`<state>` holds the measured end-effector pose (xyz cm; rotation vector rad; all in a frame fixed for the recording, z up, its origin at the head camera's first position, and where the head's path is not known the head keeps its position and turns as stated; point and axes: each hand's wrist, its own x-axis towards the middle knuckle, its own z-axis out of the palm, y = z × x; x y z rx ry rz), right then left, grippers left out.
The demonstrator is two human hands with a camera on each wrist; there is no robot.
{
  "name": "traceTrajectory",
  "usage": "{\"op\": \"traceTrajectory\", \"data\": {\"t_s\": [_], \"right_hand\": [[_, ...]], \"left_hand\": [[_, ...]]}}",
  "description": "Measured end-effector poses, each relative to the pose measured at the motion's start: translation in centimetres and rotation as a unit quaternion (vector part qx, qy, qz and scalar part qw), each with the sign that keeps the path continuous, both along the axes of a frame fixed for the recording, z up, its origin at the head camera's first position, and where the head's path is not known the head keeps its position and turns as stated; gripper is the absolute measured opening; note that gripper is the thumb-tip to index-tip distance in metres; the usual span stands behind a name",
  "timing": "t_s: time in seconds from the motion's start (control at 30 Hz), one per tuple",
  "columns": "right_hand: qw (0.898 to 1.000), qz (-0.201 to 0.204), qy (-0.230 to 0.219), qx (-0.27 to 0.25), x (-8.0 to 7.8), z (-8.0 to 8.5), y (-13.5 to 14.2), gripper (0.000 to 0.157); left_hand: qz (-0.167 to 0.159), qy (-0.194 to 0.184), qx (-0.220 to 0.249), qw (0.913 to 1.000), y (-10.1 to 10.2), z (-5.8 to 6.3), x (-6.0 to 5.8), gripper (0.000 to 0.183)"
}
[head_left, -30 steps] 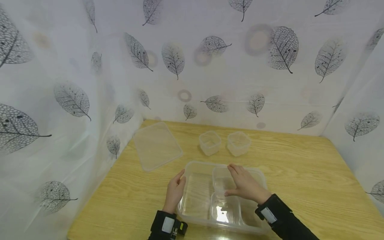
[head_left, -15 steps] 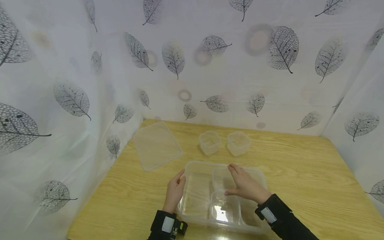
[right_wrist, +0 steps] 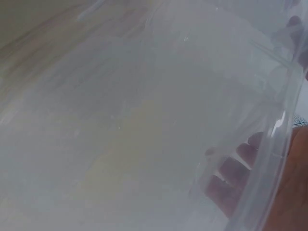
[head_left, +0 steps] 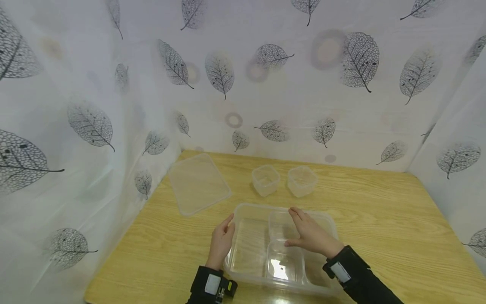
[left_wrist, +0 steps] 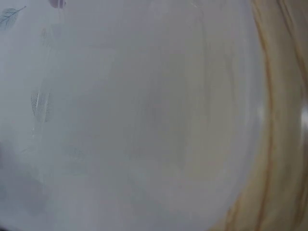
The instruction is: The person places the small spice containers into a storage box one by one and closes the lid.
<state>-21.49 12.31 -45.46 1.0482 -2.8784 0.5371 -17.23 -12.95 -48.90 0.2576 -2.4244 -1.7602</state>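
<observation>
A large clear plastic food container [head_left: 248, 280] lies at the front of the table. Along its left wall my left hand [head_left: 221, 242] grips the side from outside; in the right wrist view fingers [right_wrist: 226, 192] show through the clear plastic. Inside, toward the middle, sit two smaller clear boxes: a back box [head_left: 280, 223] and a front box [head_left: 279, 259]. Across the back box stretches my right hand [head_left: 313, 236], fingertips at the far rim and thumb at its near edge. Blurred clear plastic [left_wrist: 144, 120] fills most of the left wrist view.
Two small clear boxes, a left one [head_left: 265, 180] and a right one [head_left: 302, 181], stand behind the large container. A flat square translucent lid [head_left: 199, 185] lies at the back left of the wooden table [head_left: 391, 228]. Leaf-patterned sheeting [head_left: 288, 105] hangs around the table.
</observation>
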Motion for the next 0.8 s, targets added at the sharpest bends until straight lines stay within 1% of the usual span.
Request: {"op": "traceTrajectory", "data": {"t_s": [0.1, 0.43, 0.8], "right_hand": [[1.0, 0.001, 0.002, 0.0, -0.05, -0.02, 0.01, 0.089], [1.0, -0.002, 0.008, 0.007, -0.02, -0.1, 0.09, 0.086], [1.0, -0.001, 0.009, 0.007, 0.15, 0.22, 0.11, 0.079]], "left_hand": [[0.001, -0.001, -0.002, 1.0, 0.01, -0.12, -0.05, 0.034], [0.006, -0.016, 0.001, 0.9999, 0.1, 0.03, -0.01, 0.033], [0.005, -0.015, 0.007, 0.9999, 0.08, -0.03, 0.0, 0.033]]}}
